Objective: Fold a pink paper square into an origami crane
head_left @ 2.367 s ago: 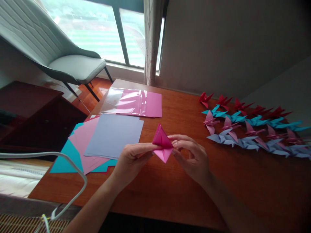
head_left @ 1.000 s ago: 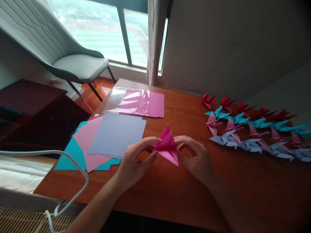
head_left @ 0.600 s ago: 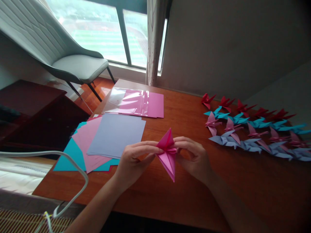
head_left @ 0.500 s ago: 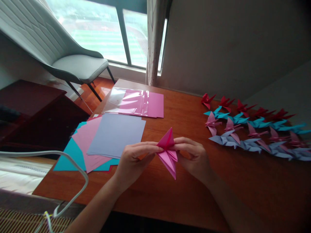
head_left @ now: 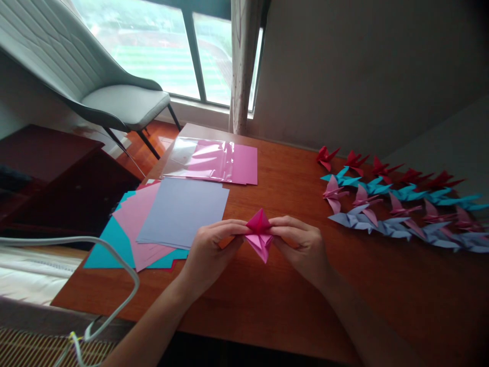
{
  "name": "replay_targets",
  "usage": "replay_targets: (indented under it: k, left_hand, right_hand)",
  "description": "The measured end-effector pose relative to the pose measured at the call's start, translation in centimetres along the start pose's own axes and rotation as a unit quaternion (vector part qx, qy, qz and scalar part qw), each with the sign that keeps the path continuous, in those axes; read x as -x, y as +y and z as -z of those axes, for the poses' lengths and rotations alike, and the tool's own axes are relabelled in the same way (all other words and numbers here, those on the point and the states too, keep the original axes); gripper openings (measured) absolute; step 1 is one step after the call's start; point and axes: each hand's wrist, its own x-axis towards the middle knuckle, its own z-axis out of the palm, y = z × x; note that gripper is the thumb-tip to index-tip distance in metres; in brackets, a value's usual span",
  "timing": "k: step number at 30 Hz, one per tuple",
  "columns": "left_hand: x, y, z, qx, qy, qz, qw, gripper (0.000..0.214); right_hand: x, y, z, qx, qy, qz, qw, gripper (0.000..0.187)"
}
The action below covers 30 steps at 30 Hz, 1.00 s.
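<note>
A half-folded piece of magenta origami paper (head_left: 259,233) hangs just above the wooden table (head_left: 267,306), pinched from both sides. My left hand (head_left: 211,252) grips its left corner with thumb and fingers pressed together. My right hand (head_left: 301,247) pinches the right corner the same way. The paper shows a small peak on top and a lighter pink point hanging below.
Loose sheets lie left of my hands, a lavender sheet (head_left: 183,210) on top of pink and teal ones. A clear sleeve of pink paper (head_left: 214,160) lies behind. Rows of folded cranes (head_left: 389,201) fill the right side. A white cable (head_left: 114,265) loops at the table's left edge; a grey chair (head_left: 114,104) stands by the window.
The paper was turned between my fingers and its long lower point folded in, so it now looks shorter and more compact. Both hands stayed in place, pinching it.
</note>
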Motion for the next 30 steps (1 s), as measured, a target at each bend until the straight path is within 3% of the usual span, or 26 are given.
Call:
replay_targets:
  k: [6, 10, 13, 16, 20, 23, 27, 30]
  left_hand:
    - [0.1, -0.2, -0.1, -0.016, 0.021, -0.004, 1.000, 0.012]
    - [0.4, -0.5, -0.4, 0.038, 0.034, 0.047, 0.998, 0.021]
    - [0.5, -0.7, -0.4, 0.073, 0.027, 0.073, 0.994, 0.026]
    - [0.5, -0.7, -0.4, 0.061, 0.014, 0.065, 0.996, 0.013]
    - [0.3, -0.3, -0.4, 0.048, -0.037, 0.073, 0.995, 0.010]
    - [0.3, -0.1, -0.5, 0.080, -0.045, 0.098, 0.991, 0.009]
    - [0.2, 0.1, -0.8, 0.184, -0.039, 0.163, 0.968, 0.026]
    - [0.0, 0.2, -1.5, 0.207, -0.081, 0.202, 0.954, 0.024]
  right_hand:
    - [0.2, 0.1, -0.4, -0.040, 0.037, -0.097, 0.994, 0.008]
    - [0.5, 0.2, -0.7, -0.102, 0.041, -0.166, 0.980, 0.022]
    - [0.3, 0.2, -0.5, -0.094, -0.018, -0.162, 0.982, 0.026]
    - [0.0, 0.1, -0.2, -0.084, -0.066, -0.151, 0.983, 0.027]
    - [-0.3, 0.0, 0.2, -0.088, -0.097, -0.138, 0.982, 0.023]
    - [-0.3, -0.1, 0.0, -0.101, -0.080, -0.135, 0.982, 0.019]
    - [0.1, 0.2, -0.4, -0.157, -0.038, -0.169, 0.972, 0.017]
    - [0.3, 0.4, -0.7, -0.183, -0.012, -0.187, 0.965, 0.014]
